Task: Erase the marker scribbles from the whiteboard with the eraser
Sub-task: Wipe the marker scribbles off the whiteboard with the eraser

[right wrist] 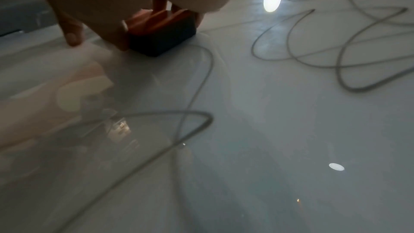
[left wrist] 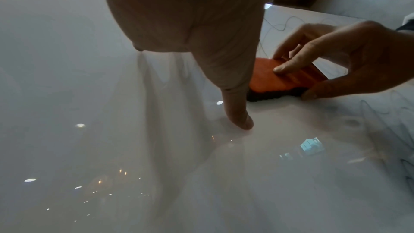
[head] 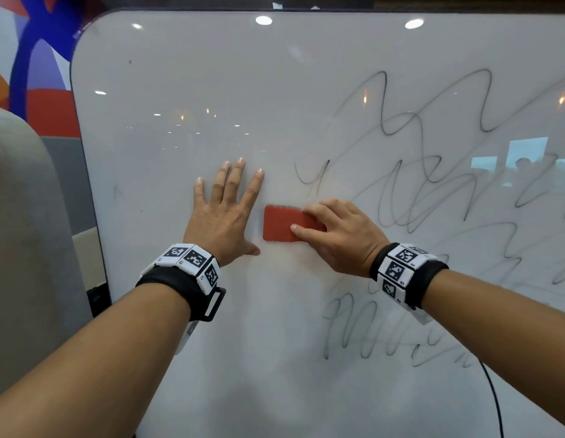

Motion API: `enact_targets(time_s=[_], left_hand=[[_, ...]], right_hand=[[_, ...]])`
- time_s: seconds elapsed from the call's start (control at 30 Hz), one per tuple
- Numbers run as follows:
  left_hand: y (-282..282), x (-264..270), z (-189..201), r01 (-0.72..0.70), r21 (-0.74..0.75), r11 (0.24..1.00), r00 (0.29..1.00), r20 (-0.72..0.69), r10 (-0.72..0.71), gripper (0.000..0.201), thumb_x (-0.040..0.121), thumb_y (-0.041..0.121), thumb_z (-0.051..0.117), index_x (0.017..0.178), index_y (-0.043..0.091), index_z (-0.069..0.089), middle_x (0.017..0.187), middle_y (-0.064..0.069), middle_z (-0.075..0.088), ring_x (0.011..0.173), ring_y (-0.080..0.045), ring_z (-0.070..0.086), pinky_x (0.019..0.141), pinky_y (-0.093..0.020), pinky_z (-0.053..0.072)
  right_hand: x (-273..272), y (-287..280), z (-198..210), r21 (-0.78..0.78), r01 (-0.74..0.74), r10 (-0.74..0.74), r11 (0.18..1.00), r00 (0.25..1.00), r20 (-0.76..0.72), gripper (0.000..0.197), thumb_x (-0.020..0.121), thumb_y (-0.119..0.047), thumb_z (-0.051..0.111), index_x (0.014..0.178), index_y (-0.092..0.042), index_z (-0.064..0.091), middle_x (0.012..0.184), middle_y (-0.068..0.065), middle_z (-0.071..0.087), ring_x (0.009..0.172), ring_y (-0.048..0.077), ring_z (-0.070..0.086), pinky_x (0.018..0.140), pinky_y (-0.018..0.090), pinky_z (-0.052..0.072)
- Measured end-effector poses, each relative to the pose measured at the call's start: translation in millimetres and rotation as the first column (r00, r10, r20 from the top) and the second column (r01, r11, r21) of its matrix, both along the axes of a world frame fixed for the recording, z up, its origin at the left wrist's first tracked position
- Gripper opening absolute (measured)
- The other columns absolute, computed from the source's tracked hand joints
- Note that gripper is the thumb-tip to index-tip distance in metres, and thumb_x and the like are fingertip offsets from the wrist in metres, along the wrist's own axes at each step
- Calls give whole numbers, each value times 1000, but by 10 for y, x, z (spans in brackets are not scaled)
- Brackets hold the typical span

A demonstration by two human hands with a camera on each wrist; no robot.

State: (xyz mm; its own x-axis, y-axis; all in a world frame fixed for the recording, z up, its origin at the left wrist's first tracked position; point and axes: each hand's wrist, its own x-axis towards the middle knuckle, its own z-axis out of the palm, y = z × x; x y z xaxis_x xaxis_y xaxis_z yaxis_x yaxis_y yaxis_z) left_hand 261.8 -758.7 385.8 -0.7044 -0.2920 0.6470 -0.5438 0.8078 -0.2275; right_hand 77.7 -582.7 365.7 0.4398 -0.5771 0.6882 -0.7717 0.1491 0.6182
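A big whiteboard [head: 186, 90] fills the head view. Black marker scribbles [head: 433, 172] cover its right half; the left half is wiped, with faint smears. My right hand [head: 335, 235] grips a red eraser [head: 282, 224] with a dark felt underside, pressed flat on the board just left of the scribbles. My left hand [head: 224, 210] lies flat on the board with straight, spread fingers, just left of the eraser. The left wrist view shows the eraser [left wrist: 268, 75] under the right hand's fingers [left wrist: 289, 65]. In the right wrist view the eraser [right wrist: 161, 33] sits beside scribble lines [right wrist: 336, 45].
The board's rounded dark frame [head: 82, 147] runs down the left side. Beyond it stand a beige chair back [head: 25, 232] and a coloured wall [head: 37, 58]. A black cable [head: 496, 403] hangs at the lower right. Ceiling lights reflect on the glossy surface.
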Motion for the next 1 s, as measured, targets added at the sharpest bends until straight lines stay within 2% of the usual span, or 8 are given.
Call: enact_targets(time_s=[0.1, 0.2, 0.27, 0.43, 0.57, 0.67, 0.83, 1.0], left_hand=[[14, -7, 35, -6, -7, 1000, 1000, 0, 6, 147, 60, 70, 79, 150, 30, -30, 158, -6, -29, 149, -26, -20, 120, -60, 4], [40, -37, 100, 5, -13, 1000, 1000, -11, -5, 147, 60, 69, 80, 150, 31, -30, 157, -5, -31, 149, -25, -21, 120, -59, 4], [42, -52, 127, 8, -8, 1000, 1000, -8, -8, 147, 59, 69, 80, 150, 30, -30, 156, -5, -32, 149, -24, -21, 120, -59, 4], [2, -47, 100, 18, -7, 1000, 999, -36, -19, 149, 58, 70, 80, 151, 28, -27, 156, -5, -31, 145, -20, -25, 119, -60, 5], [-9, -58, 99, 18, -1, 1000, 999, -30, -18, 149, 58, 70, 79, 148, 29, -33, 155, -4, -33, 144, -19, -27, 119, -59, 4], [1, -51, 87, 22, -2, 1000, 999, -36, -22, 149, 58, 70, 80, 149, 29, -31, 156, -4, -31, 145, -20, -24, 119, -59, 5], [24, -36, 125, 16, -10, 1000, 999, -29, -17, 149, 57, 70, 81, 151, 28, -27, 157, -4, -30, 148, -22, -20, 119, -59, 5], [57, -81, 299, 36, -34, 999, 999, -34, -37, 149, 57, 69, 81, 152, 27, -26, 157, -3, -31, 149, -23, -20, 120, -59, 4]], right_hand=[[-46, 53, 229, 43, 0, 1, 999, 1000, -22, 33, 84, -19, 68, 117, -20, 72, 114, 17, 64, 90, 35, 59, 75, 42, 48], [-49, 53, 462, -92, 32, -24, 995, 996, 91, 42, 77, -21, 69, 119, -19, 70, 116, 18, 61, 95, 35, 54, 75, 43, 47], [-24, 24, 413, -130, 30, -18, 991, 995, 98, 42, 76, -21, 70, 118, -19, 70, 116, 17, 61, 95, 35, 53, 75, 43, 46], [-24, 43, 210, 90, 2, 4, 996, 997, -75, 33, 82, -17, 67, 115, -22, 71, 115, 13, 65, 93, 33, 58, 80, 41, 46], [-65, 42, 528, -57, 37, -35, 998, 999, 36, 38, 81, -21, 68, 119, -22, 70, 117, 15, 62, 95, 34, 55, 76, 41, 45], [-59, 7, 508, -142, 69, -57, 987, 994, 90, 46, 74, -21, 69, 121, -21, 69, 119, 16, 61, 99, 34, 53, 76, 41, 45], [-11, 9, 341, -47, 34, -33, 998, 999, 9, 32, 84, -22, 66, 116, -20, 72, 113, 16, 64, 93, 35, 58, 75, 41, 44], [-18, 40, 621, -42, 49, -49, 998, 999, -4, 32, 87, -25, 61, 118, -21, 70, 115, 16, 63, 93, 35, 58, 74, 42, 45]])
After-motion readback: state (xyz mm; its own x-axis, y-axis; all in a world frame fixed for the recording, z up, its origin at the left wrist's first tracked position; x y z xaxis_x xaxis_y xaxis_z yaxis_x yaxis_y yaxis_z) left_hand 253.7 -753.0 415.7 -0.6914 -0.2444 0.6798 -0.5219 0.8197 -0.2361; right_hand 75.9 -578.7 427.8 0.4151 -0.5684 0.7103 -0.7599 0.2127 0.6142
